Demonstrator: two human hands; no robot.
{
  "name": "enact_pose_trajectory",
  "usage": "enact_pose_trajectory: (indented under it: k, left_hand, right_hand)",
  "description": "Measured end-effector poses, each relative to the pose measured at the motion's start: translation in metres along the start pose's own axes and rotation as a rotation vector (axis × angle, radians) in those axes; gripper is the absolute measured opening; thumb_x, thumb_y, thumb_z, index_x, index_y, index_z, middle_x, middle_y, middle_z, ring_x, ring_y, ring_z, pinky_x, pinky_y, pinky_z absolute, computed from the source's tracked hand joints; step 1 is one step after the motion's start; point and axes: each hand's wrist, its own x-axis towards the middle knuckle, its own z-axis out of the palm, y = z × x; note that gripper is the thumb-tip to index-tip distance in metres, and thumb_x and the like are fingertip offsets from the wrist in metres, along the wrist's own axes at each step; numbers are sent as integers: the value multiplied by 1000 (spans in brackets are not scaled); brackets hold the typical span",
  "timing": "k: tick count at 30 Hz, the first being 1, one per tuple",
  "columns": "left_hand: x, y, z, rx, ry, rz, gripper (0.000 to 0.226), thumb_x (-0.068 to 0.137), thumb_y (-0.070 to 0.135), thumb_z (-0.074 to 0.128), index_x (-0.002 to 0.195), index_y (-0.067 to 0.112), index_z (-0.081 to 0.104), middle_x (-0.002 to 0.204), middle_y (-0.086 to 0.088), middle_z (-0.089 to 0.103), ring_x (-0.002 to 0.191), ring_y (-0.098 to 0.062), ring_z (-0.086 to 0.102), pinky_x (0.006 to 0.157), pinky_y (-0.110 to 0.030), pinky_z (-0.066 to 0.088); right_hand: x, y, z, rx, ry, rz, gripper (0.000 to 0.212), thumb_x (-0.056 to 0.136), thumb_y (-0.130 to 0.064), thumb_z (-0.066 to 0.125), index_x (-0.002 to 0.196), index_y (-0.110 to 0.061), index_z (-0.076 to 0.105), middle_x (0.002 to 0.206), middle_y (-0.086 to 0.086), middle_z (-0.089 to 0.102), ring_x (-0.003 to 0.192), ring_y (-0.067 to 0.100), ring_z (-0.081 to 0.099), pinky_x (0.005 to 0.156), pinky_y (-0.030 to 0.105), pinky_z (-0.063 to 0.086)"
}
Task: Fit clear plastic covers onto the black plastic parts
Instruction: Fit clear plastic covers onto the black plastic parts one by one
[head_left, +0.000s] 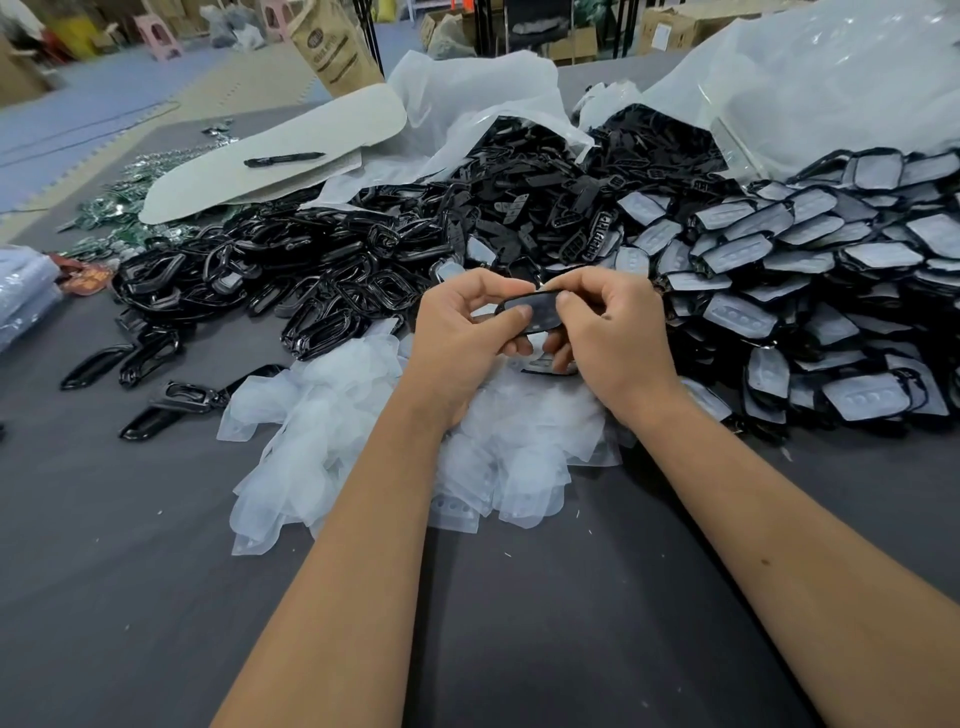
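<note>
Head view shows the dark grey counter (130, 545), with bare room across all its near part, under and beside the forearms, and on the near left; its far edge lies behind the bags, its other edges cannot be seen. On the far right a big clear plastic bag (831, 67) is slumped, and below it the pile of covered parts (779, 270) spreads wide to the right of the hands, many pieces deep, so a good share of the work looks done. To the left lies a heap of bare black parts (311, 270), with more black pieces spilling from a white bag (467, 98) farther back; these are judged to be what is left, and it is plenty. A grey flat sheet (270, 161) with a black pen (283, 158) on it sits far left. Just beneath the hands, a loose mound of clear covers (363, 441) waits, reaching toward the near middle.

Above that mound both hands work one black part (535, 314), held in the air. The left hand (462, 332) has its grip clenched on the part's left end, thumb pressed on top. The right hand (608, 322) pinches the right end, fingers curled under. A pale cover seems to lie on the part's face; whether it is fully seated cannot be told
</note>
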Motion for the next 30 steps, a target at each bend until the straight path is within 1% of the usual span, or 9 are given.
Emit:
enact_pose_trajectory:
  k: [3,6,9,12,17,20,25,27,30]
  left_hand:
    - [-1,0,0,-20,-11,10,24,90,-11,68,92,12,74,85,-7,74,56,-17,65,53,-17,50]
    - [-1,1,0,-40,-30,8,27,90,-12,67,89,14,74,87,-8,74,57,-19,66,53,-18,50]
    - [-1,2,1,-84,-25,-3,29,88,-15,66,84,13,75,84,-11,73,56,-16,65,52,-18,50]
    - [0,3,0,-138,-12,-34,27,89,-15,65,84,10,74,78,-8,74,54,-13,65,50,-18,49]
    - [1,1,-2,-141,5,-50,22,91,-11,66,89,9,74,73,-8,72,50,-14,60,51,-18,49]
    - [1,-1,-3,-101,-15,-22,22,90,-10,68,95,10,75,77,-6,74,53,-14,61,55,-19,52]
    - [2,-2,-7,-126,-25,-45,22,89,-9,69,98,10,75,82,-8,75,57,-15,62,57,-19,52]
    - [3,-1,-8,-169,-34,-78,22,90,-10,67,99,8,74,81,-8,74,57,-13,61,55,-17,50]
    - [3,2,-7,-289,-26,-143,19,92,-12,62,101,1,72,80,-9,73,56,-11,59,54,-15,50]
  right_hand:
    - [-1,-1,1,-15,-4,-22,7,96,-11,68,93,-12,74,70,5,73,56,19,70,50,33,56]
    - [1,-1,1,123,-6,79,5,93,-7,75,90,-11,75,73,9,74,55,17,68,47,28,52]
    - [2,-3,1,248,-21,159,12,94,0,71,88,-10,75,70,8,72,53,16,65,46,23,50]
    - [2,-4,2,284,-44,157,15,96,2,68,91,-9,76,70,7,72,54,15,66,50,22,54]
    - [3,-2,-1,308,-78,144,15,100,6,61,102,0,75,77,12,72,56,16,68,55,23,57]
    - [4,1,-2,223,-78,80,15,101,5,61,105,2,74,81,15,73,58,19,71,55,26,59]
    - [5,3,-2,99,-77,-37,15,100,2,63,108,-2,74,80,8,74,59,23,73,57,33,62]
    - [2,1,-2,77,-55,-89,17,99,3,65,111,-4,73,89,9,72,60,23,73,55,33,62]
    - [0,-2,-4,-60,-47,-287,11,98,-2,68,105,-5,76,102,9,66,64,20,72,52,34,61]
